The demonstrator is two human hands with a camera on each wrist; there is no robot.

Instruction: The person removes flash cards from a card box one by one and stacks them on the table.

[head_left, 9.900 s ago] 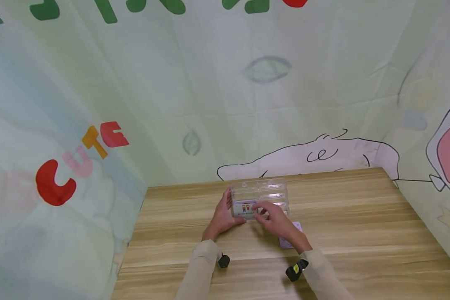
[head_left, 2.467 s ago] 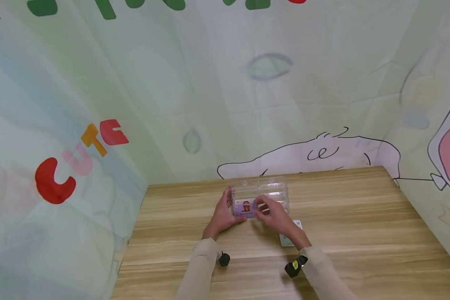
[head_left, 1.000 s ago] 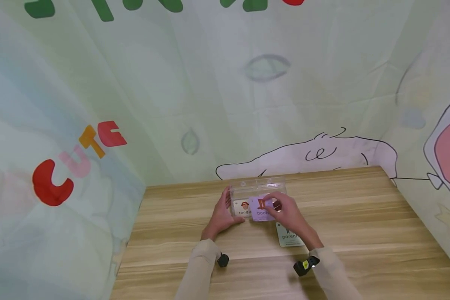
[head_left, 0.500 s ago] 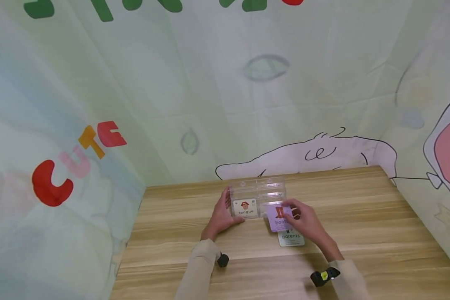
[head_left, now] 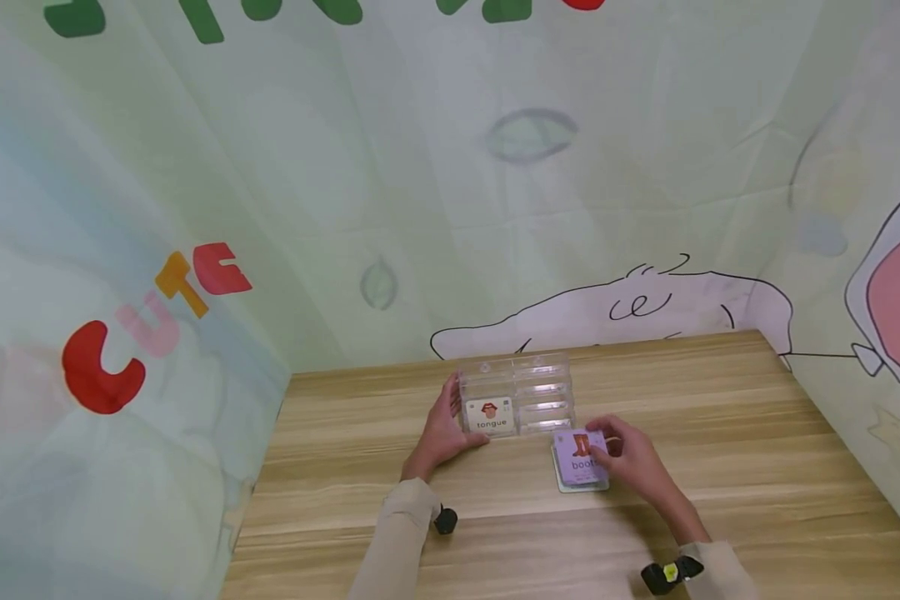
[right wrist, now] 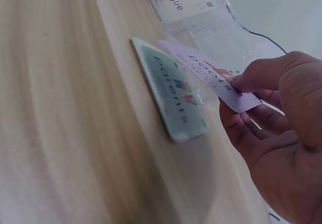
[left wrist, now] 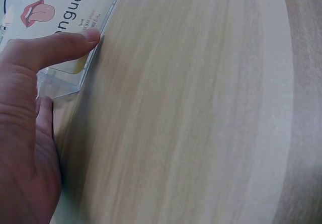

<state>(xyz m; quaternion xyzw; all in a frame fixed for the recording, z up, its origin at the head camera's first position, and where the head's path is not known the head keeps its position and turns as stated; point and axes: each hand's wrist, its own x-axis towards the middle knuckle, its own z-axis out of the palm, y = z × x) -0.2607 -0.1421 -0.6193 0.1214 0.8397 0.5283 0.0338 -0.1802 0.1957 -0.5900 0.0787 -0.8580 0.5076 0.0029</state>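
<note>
My right hand (head_left: 633,460) pinches a purple flashcard (head_left: 579,457) printed "boots" between thumb and fingers. In the right wrist view the boots card (right wrist: 201,70) is tilted just above a pale green "parents" flashcard (right wrist: 173,95), apart from it, on the table. My left hand (head_left: 444,433) grips the left side of a clear plastic card holder (head_left: 543,408), its thumb over the front lower edge. A white "tongue" flashcard (head_left: 489,415) sits in the holder's lower left pocket. In the left wrist view the thumb (left wrist: 65,48) overlaps that card's edge.
The wooden table (head_left: 345,467) meets a printed fabric backdrop (head_left: 435,208) behind and at both sides. The holder stands near the table's back edge. Its right column of tiered pockets shows no cards.
My right hand has drawn the boots card out of the holder, uncovering the tongue card, and carried it right and toward me over the parents card. My left hand stays on the holder.
</note>
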